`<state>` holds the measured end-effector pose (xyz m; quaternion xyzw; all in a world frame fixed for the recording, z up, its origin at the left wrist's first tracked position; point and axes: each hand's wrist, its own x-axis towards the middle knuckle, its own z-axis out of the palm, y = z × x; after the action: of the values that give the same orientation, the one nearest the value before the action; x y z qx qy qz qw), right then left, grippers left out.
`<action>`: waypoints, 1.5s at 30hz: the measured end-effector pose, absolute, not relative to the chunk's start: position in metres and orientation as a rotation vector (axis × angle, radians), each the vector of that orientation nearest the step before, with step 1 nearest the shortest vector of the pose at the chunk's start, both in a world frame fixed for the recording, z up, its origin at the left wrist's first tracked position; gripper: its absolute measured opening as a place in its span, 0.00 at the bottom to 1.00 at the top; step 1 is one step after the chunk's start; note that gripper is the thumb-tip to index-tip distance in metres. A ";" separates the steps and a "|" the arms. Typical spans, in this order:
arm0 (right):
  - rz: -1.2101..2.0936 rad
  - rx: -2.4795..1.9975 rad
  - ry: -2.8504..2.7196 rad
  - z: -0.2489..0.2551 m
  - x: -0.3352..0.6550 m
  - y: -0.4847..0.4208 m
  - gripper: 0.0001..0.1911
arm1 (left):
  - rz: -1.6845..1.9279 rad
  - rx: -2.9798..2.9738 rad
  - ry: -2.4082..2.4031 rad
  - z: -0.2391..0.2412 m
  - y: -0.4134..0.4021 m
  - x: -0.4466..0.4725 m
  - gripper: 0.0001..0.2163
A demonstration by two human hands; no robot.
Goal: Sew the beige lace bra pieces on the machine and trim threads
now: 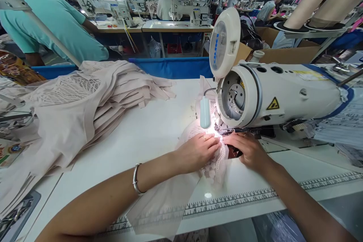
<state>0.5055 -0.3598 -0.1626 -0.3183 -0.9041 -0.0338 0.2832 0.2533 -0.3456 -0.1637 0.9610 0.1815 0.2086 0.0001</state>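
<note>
A pale pink lace fabric piece (211,170) lies under the lit needle area of a white sewing machine (263,94), and its sheer lower part hangs over the table's front edge. My left hand (200,152) presses on the lace with fingers drawn together, just in front of the needle area. Close by on the right, my right hand (249,149) has its fingertips at the lace's edge, below the machine head; its thumb is partly hidden. The needle itself is lost in the glare of a small lamp (205,112). The machine's round end cover (225,43) stands swung out.
Stacked pale pink garment pieces (113,94) cover the table's left side. A printed ruler strip (232,199) runs along the front edge. Large thread cones (309,3) stand at upper right. A person in a turquoise top (53,22) bends over at far left.
</note>
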 end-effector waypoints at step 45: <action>0.000 -0.792 -2.391 -0.167 0.502 -0.360 0.20 | 0.565 3.077 0.603 -0.151 -0.336 0.253 0.10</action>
<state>0.5019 -0.3605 -0.1666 -0.2994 -0.9036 0.0002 0.3062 0.2528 -0.3358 -0.1513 0.9655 0.1893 0.1772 -0.0223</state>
